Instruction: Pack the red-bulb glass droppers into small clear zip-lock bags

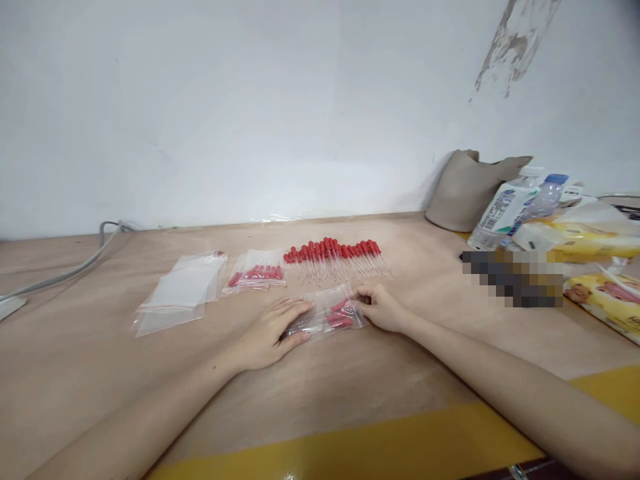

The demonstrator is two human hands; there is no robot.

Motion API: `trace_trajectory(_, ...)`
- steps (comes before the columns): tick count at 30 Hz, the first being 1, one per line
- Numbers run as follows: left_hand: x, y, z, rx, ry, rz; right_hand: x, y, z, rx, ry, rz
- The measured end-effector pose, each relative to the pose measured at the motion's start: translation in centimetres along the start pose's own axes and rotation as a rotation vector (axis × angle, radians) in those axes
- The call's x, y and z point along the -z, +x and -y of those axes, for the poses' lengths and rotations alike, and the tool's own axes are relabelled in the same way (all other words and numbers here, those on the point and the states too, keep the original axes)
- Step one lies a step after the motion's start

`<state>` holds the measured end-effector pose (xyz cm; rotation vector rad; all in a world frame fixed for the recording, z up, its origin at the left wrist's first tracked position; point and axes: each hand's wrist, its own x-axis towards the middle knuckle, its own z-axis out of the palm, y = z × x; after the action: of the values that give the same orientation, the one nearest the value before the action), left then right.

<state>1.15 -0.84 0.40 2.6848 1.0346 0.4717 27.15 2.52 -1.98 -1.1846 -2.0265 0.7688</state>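
Clear plastic bag (313, 319) with several red pieces (340, 321) showing through its right half, lying on the brown table covering (300, 407) between both hands, near the middle. Pinched at its right end by the right hand (381, 307), with thumb and fingers closed on the plastic. Touched at its left end by the left hand (270, 333), with thumb and fingers parted around that end, laid on rather than clenched. Just beyond the bag, in a crowded row: red-topped stems (327, 250), thin and pale below, heads toward the wall (225, 120). To the left of that row, filled bags (260, 270) with red pieces inside, overlapping; farther left, a pile of flat clear bags (183, 287). Well apart on the right, near the wall: a tilted bottle (501, 210) beside a grey-brown pouch (457, 190).
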Motion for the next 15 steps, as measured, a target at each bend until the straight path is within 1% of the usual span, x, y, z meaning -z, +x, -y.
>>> trace_trajectory(2, 0.0, 0.0, 0.0, -0.005, -0.003, -0.001, -0.2, 0.0, 0.0, -0.057, 0.075, -0.032)
trace_trajectory(3, 0.0, 0.0, 0.0, -0.008, -0.006, -0.003, -0.2, -0.1, 0.1, -0.044, 0.103, -0.022)
trace_trajectory(5, 0.0, 0.0, 0.1, -0.008, -0.007, 0.001, -0.2, -0.1, 0.0, 0.005, 0.140, 0.045)
trace_trajectory(7, -0.1, 0.0, 0.2, -0.003, -0.001, 0.012, 0.1, 0.1, -0.2, 0.007, 0.143, 0.066)
trace_trajectory(9, -0.2, 0.0, 0.4, -0.002, 0.004, 0.026, 0.7, 0.6, -0.9, -0.025, 0.090, -0.018)
trace_trajectory(13, -0.5, 0.0, 0.7, -0.008, -0.019, 0.022, 2.2, 3.3, -2.5, -0.068, -0.165, -0.288)
trace_trajectory(15, -0.6, 0.0, 0.9, -0.013, -0.034, 0.014, 2.7, 5.1, -3.0, -0.089, -0.275, -0.358)
